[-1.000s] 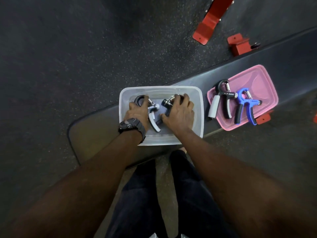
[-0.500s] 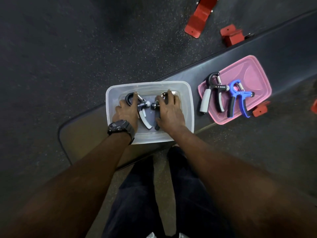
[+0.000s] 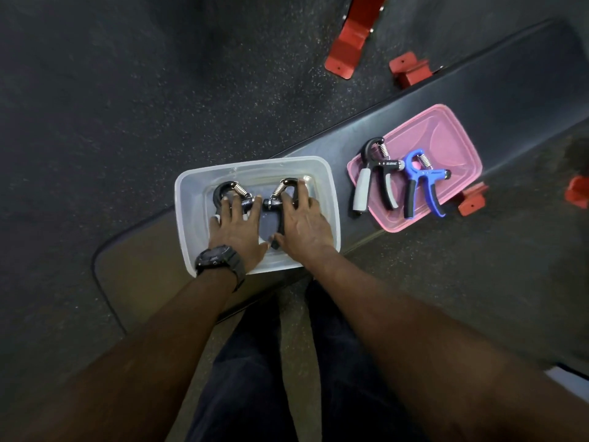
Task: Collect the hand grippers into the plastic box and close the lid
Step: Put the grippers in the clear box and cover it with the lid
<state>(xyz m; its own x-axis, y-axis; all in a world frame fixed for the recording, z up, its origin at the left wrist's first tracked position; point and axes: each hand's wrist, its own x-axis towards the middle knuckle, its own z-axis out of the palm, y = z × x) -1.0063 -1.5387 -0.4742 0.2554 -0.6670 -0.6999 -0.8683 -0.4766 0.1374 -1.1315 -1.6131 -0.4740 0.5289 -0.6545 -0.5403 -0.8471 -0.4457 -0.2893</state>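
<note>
A clear plastic box [image 3: 255, 162] sits on a black padded bench [image 3: 510, 74]. Two black hand grippers lie side by side inside it, one on the left [image 3: 223, 191] and one on the right [image 3: 288, 183]. My left hand [image 3: 237, 231] lies flat on the left one with its fingers spread. My right hand [image 3: 302, 224] spans the right one, with the fingers on its far handle and the thumb at its near handle's end. To the right the pink lid [image 3: 446, 138] lies flat, with a black-and-grey hand gripper [image 3: 379, 164] and a blue hand gripper [image 3: 420, 177] on it.
Red metal brackets [image 3: 347, 46] [image 3: 409, 71] stand on the dark speckled floor beyond the bench. Two more red brackets [image 3: 471, 202] [image 3: 577, 193] show at the bench's near right side. My legs are below the box, at the bench's near edge.
Both hands have loosened from closed grips to flatter, spread fingers over the two grippers in the box. The grippers on the pink lid have not moved.
</note>
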